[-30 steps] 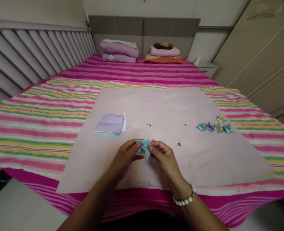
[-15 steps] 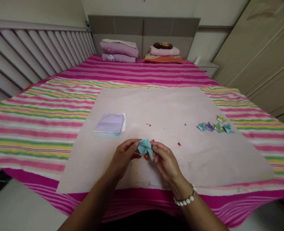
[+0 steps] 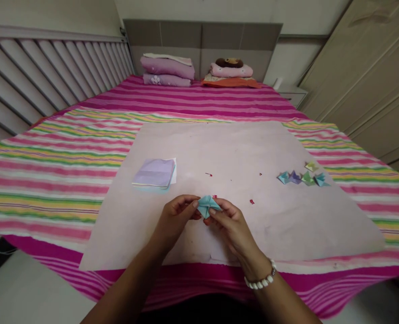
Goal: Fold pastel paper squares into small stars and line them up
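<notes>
A light-blue folded origami paper is held between both hands just above the pale sheet. My left hand pinches its left corner between thumb and fingers. On the other side, my right hand grips the right part, its thumb pressed on the front of a fold. Small red bits lie close by; one red bit is to the right of my right hand, and a red-headed pin-like piece is beyond the paper.
A stack of square paper, lilac on top, lies at the left of the sheet. Several small folded paper pieces sit at the right. Striped bedding surrounds the sheet. Folded bedding is piled by the headboard.
The lower-right flap of the blue paper, which pointed down before, is now folded up under my right thumb. The paper has shifted slightly to the right.
</notes>
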Motion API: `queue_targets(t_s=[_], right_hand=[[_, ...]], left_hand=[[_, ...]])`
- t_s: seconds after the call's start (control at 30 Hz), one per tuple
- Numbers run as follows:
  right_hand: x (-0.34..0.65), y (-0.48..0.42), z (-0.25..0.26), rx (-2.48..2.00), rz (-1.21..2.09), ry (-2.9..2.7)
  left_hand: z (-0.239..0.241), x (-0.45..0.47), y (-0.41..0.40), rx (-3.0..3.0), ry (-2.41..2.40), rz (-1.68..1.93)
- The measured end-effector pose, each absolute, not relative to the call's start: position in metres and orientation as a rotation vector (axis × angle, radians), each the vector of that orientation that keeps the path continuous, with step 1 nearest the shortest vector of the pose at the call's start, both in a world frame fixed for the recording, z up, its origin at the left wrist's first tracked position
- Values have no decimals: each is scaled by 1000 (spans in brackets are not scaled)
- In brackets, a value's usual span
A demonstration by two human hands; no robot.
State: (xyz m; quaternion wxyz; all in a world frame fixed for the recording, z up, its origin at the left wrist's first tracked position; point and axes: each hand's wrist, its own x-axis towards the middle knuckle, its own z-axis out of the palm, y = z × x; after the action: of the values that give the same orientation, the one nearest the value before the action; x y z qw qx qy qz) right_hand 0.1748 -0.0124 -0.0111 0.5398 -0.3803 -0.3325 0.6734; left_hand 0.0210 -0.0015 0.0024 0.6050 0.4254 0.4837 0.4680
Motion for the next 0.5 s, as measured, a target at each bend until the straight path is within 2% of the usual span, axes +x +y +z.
queue_targets(t_s=[0.27, 0.5], right_hand=[[177, -10, -19, -1005, 1419, -936], [175, -12, -14, -987, 1175, -1098]], left_hand=[[9, 23, -5, 1107, 1113, 1104], [2, 25, -5, 1030, 1135, 961]])
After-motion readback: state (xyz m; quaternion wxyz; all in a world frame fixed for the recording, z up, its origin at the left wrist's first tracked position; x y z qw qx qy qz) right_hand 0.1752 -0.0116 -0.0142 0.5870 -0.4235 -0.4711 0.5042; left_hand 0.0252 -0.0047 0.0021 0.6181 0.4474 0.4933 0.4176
